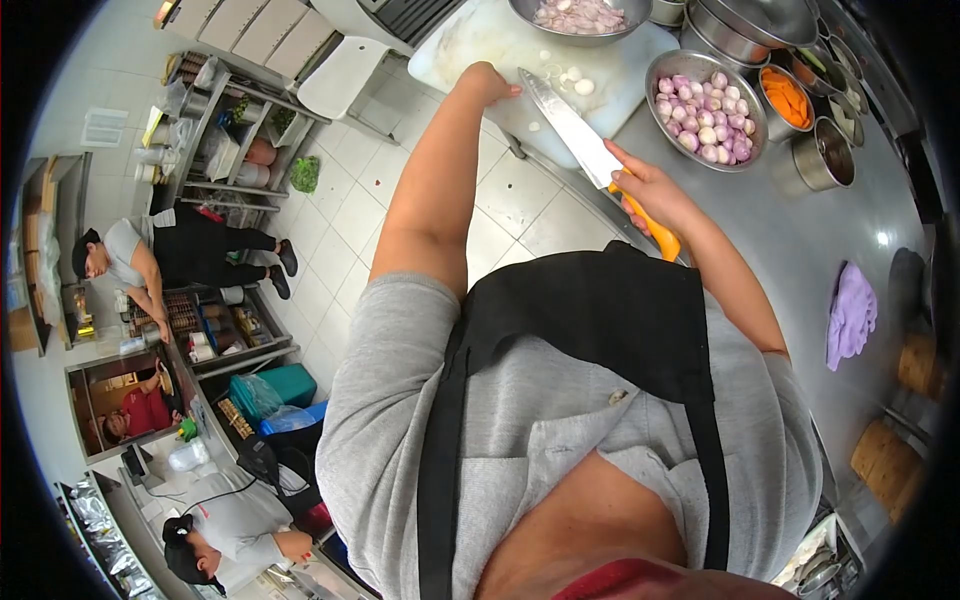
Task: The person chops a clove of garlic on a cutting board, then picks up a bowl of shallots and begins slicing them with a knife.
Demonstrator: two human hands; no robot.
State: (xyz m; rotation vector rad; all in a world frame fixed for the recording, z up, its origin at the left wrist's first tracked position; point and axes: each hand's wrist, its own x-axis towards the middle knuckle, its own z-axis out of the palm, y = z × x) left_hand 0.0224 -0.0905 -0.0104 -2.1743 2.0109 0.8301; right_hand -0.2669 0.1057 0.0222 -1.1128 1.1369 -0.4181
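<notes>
My right hand (655,198) is closed around the orange handle of a large knife (570,125), whose blade points away over the near edge of a white cutting board (450,55). At the board's left part is my left hand (487,84), beside the blade tip; a fingertip shows, the other fingers are hidden. Small white pieces (583,87) lie on the board right of the tip. A metal bowl (655,75) of whole peeled purple shallots stands to the right. Sliced shallots (580,15) fill another bowl at the board's far side.
Metal containers stand at the upper right, one with orange pieces (785,97). A purple glove or cloth (850,315) lies on the steel counter (770,240). At left, a standing person (125,255), another person (235,515) and a third person behind an opening (145,410) are apart from me.
</notes>
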